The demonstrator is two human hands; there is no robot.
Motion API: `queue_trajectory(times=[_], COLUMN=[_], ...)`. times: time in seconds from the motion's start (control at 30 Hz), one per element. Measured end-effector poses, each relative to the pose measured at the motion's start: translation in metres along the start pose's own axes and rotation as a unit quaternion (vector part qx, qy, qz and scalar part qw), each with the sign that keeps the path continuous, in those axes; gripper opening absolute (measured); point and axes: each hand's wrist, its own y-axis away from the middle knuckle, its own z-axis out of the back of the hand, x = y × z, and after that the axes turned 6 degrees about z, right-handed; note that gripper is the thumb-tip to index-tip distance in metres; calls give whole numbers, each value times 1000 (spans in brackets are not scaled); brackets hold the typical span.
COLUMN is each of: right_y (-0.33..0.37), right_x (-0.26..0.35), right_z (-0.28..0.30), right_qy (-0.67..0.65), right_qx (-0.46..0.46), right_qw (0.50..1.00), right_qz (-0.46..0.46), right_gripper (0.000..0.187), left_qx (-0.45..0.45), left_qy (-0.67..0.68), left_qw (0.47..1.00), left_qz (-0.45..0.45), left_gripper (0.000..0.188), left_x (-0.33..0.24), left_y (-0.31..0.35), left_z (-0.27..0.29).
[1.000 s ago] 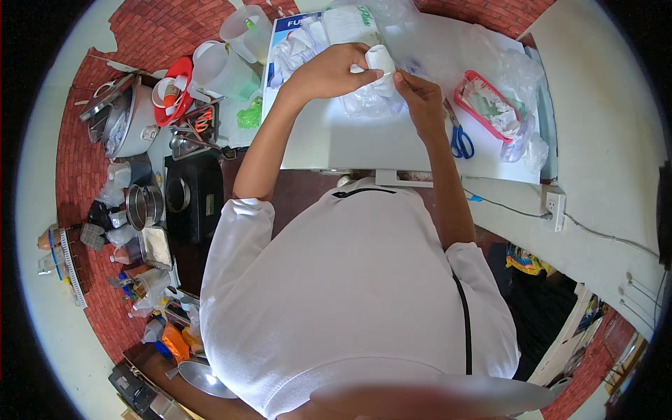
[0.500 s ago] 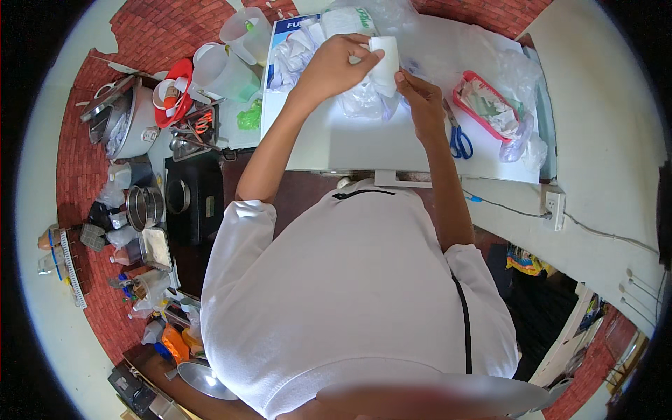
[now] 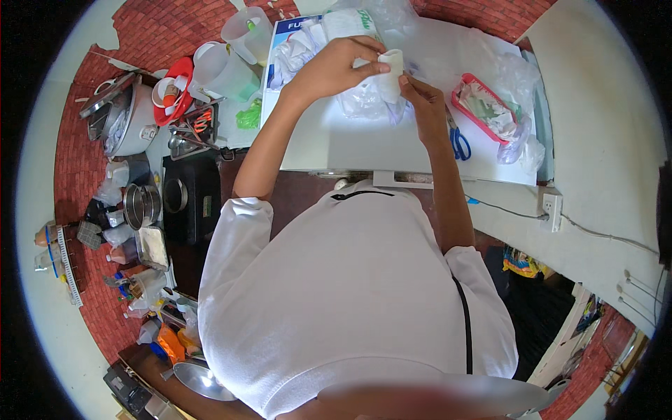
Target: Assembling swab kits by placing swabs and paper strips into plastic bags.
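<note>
Over the white table [image 3: 322, 143], a small white curled piece [image 3: 390, 82] is up between my hands; whether it is paper, cloth or plastic I cannot tell. My left hand [image 3: 339, 68] pinches its upper left edge with thumb and fingers. On the other side, my right hand [image 3: 424, 103] grips its right edge between thumb and forefinger. Beneath it lies a clear plastic bag [image 3: 358, 103]. White crumpled cloth or plastic [image 3: 297, 50] is heaped left of it, beside a white package [image 3: 348, 24]. Blue-handled scissors [image 3: 458, 142] rest just right of my right wrist.
A pink basket [image 3: 476, 120] with crumpled plastic stands at the right, beside loose clear bags [image 3: 521, 80]. Translucent pitchers [image 3: 222, 73], a green bag [image 3: 250, 115] and a large pot [image 3: 136, 119] stand at the left. A wall outlet [image 3: 552, 212] has a cord plugged in.
The white piece has tilted and its top edge has bent over toward me. My left hand has shifted slightly right and down; my right hand has moved a little down.
</note>
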Motion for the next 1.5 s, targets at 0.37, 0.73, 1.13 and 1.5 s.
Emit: queue_trajectory(times=[0.37, 0.73, 1.13, 1.5], right_y=[3, 7, 12, 14], right_x=[-1, 2, 9, 33], right_z=[0, -5, -5, -10], right_qy=[-29, -6, 33, 210], right_qx=[7, 6, 26, 42], right_qw=[999, 1000, 999, 975], right_qz=[-10, -29, -13, 61], right_gripper=[37, 33, 35, 29], left_qx=[-31, 38, -56, -66], left_qy=[-85, -84, -173, -113], left_qw=[995, 994, 976, 989], left_qz=[-50, -65, -119, -75], left_gripper=[22, 18, 18, 9], left_x=[-2, 6, -13, -18], left_y=[10, 10, 15, 19], left_z=[-11, -5, 2, 8])
